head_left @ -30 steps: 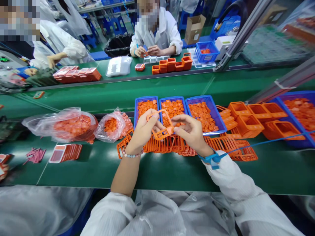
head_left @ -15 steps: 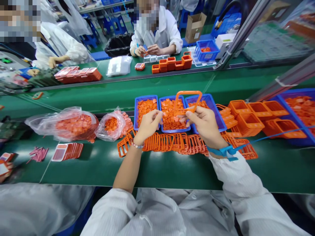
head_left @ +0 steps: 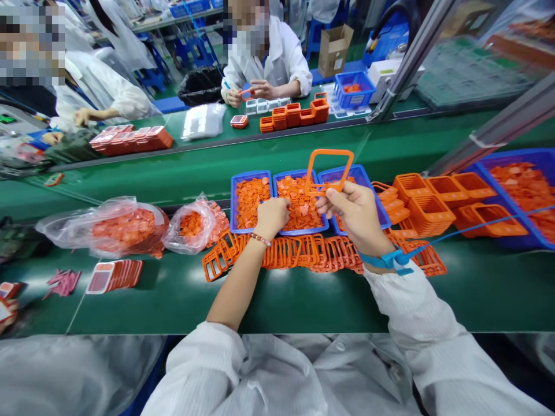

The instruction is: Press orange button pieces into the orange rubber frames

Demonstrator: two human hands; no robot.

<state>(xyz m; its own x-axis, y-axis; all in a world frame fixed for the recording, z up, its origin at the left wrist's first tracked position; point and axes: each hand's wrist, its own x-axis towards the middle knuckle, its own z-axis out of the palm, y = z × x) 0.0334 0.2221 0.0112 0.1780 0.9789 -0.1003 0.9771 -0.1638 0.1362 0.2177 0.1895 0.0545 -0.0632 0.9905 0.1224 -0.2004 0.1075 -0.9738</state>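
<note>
My right hand [head_left: 353, 211] pinches an orange plastic frame [head_left: 332, 152] by its lower bar and holds it upright above the bins. My left hand [head_left: 272, 216] is closed with its knuckles up, at the border between the left blue bin [head_left: 233, 202] and the middle blue bin [head_left: 306, 231]. Its fingertips point down among small orange plastic pieces [head_left: 299, 202]; whether they grip one is hidden. Behind my right hand stands a third blue bin [head_left: 385, 218]. Below both hands, a long row of orange frames [head_left: 284, 254] leans together on the green table.
Orange nested frames [head_left: 429, 214] and a larger blue bin [head_left: 537, 231] stand at right. Bagged orange pieces [head_left: 125, 228], a stack of framed panels [head_left: 115, 276] and pink strips [head_left: 64, 283] lie at left. A blue wrist cord [head_left: 468, 226] stretches rightward. Across, a co-worker [head_left: 269, 63] handles an orange part.
My left hand has turned knuckles up and its fingers have dipped toward the pieces at the middle bin. My right hand still holds the frame upright. The whole view has shifted slightly.
</note>
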